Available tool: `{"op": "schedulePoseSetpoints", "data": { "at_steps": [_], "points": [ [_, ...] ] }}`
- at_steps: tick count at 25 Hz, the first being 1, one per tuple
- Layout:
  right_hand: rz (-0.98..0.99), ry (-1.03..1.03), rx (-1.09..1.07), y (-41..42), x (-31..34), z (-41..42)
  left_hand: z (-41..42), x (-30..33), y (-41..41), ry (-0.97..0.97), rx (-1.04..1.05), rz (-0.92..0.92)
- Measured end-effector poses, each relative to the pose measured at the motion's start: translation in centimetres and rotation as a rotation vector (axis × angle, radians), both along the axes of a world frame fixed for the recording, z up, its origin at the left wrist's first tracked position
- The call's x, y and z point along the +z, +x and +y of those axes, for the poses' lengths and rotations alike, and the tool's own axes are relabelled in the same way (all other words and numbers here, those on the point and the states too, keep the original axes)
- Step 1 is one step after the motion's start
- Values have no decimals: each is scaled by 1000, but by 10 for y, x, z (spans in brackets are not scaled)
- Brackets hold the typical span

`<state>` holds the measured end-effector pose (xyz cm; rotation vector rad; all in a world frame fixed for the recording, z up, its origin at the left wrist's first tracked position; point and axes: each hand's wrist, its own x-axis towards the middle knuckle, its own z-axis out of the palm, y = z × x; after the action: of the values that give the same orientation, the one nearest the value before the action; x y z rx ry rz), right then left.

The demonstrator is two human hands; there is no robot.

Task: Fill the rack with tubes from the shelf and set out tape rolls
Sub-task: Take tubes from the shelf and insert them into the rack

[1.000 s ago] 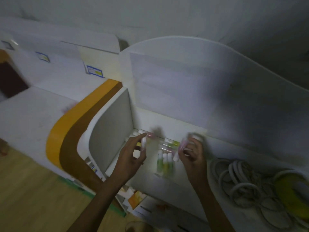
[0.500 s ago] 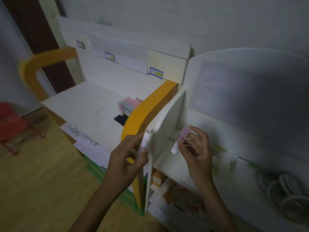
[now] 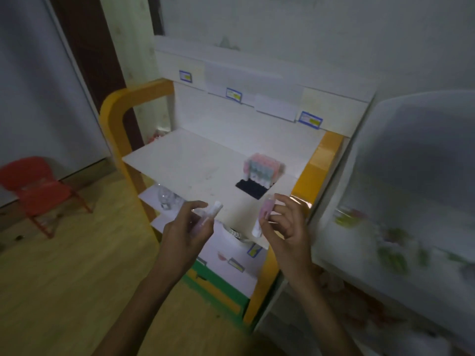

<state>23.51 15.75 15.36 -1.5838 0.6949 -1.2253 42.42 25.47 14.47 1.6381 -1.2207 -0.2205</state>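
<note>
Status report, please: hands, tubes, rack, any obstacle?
Left hand grips one tube. Right hand pinches pink tube. Rack on white desk, partly filled. Nothing seen between hands and rack.

Left hand (image 3: 185, 228) pinching a tube (image 3: 209, 214), right hand (image 3: 289, 227) pinching a pink tube (image 3: 262, 218), rack (image 3: 259, 176) on white desk (image 3: 190, 163)
</note>
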Motion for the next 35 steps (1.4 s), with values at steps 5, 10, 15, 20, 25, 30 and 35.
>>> {"op": "schedulePoseSetpoints", "data": {
  "at_steps": [5, 10, 15, 20, 25, 30, 35],
  "points": [
    [73, 72, -41, 52, -19, -19, -22, -6, 47, -61, -31, 74],
    [113, 120, -146, 91, -47, -66, -83, -28, 95, -78, -162, 42],
    [44, 174, -276, 122, -74, -114, -155, -38, 125, 18, -248, 115],
    [117, 98, -455, 139, -83, -146, -215, -42, 138, 49, -354, 79],
    [217, 63, -574, 143, -81, -160, -269, -47, 143, -84, -498, -79],
    [218, 107, -701, 153, -79, -166, -317, -59, 146, -83, -656, -159],
    [229, 132, -875, 159, -86, -166, -344, -66, 142, -70, -771, -216]
  ]
}}
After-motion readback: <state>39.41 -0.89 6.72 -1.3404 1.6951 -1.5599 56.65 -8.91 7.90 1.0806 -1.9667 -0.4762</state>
